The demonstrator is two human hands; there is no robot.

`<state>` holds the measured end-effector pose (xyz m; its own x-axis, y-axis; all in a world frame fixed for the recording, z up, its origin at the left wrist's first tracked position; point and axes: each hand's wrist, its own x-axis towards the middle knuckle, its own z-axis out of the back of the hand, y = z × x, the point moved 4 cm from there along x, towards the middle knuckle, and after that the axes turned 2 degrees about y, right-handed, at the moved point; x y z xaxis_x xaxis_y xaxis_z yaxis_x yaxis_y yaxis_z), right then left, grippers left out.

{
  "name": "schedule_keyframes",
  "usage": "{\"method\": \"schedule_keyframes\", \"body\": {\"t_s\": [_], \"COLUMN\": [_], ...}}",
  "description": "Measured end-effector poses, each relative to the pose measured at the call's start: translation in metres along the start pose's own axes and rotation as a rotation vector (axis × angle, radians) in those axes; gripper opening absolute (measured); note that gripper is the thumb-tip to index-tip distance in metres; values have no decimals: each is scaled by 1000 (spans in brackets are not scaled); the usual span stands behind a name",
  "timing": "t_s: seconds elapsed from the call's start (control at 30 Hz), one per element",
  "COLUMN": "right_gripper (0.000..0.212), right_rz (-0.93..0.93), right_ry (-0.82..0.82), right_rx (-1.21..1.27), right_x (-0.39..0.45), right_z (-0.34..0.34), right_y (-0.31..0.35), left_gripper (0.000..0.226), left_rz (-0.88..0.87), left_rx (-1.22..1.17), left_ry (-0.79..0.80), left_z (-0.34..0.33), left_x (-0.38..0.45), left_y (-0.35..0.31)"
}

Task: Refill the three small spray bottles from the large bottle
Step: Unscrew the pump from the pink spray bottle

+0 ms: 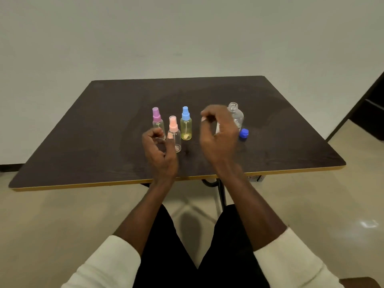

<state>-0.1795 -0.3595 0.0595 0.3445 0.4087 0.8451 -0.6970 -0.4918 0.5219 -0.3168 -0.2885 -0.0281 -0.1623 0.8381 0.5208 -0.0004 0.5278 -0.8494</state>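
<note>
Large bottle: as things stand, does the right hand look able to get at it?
Probably yes. The right hand hovers just in front of the uncapped large bottle, holding nothing, with only the blue cap lying beside it.

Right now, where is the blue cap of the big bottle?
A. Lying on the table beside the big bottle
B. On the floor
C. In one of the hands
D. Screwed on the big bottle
A: the blue cap lies on the table next to the big bottle, whose neck stands open.
</note>
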Motion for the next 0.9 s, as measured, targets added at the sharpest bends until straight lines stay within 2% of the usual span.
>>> {"method": "schedule_keyframes", "body": {"t_s": [0.13, 0.23, 0.3, 0.43, 0.53, 0.63, 0.77, 0.9], "right_gripper": [23, 34, 41, 47, 47, 42, 41, 45], "right_rz": [-446, -581, -623, -668, -633, -627, -637, -646], "right_ry": [246, 386, 466, 567, 596, 601, 624, 606], "right_rx": [102, 126, 115, 128, 108, 93, 98, 92], "right_x": [-38, -55, -60, -63, -62, -61, -63, -62], "right_z": [-46, -58, -63, -69, -72, -73, -72, -72], "right_y": [-40, -53, -57, -61, -61, -61, -60, -62], "left_gripper": [36, 56, 61, 34, 26, 27, 39, 34], "left_rz": [80, 147, 168, 148, 116, 102, 59, 45], "left_rx": [-24, -33, -5, 31, 24, 22, 67, 55], "left_ry": [127, 283, 352, 413, 409, 406, 418, 360], "left_z": [10, 4, 0, -7, -7, -6, -6, -3], "left_x": [23, 30, 31, 28, 26, 28, 27, 28], "left_y": [11, 13, 15, 11, 6, 10, 10, 10]}}
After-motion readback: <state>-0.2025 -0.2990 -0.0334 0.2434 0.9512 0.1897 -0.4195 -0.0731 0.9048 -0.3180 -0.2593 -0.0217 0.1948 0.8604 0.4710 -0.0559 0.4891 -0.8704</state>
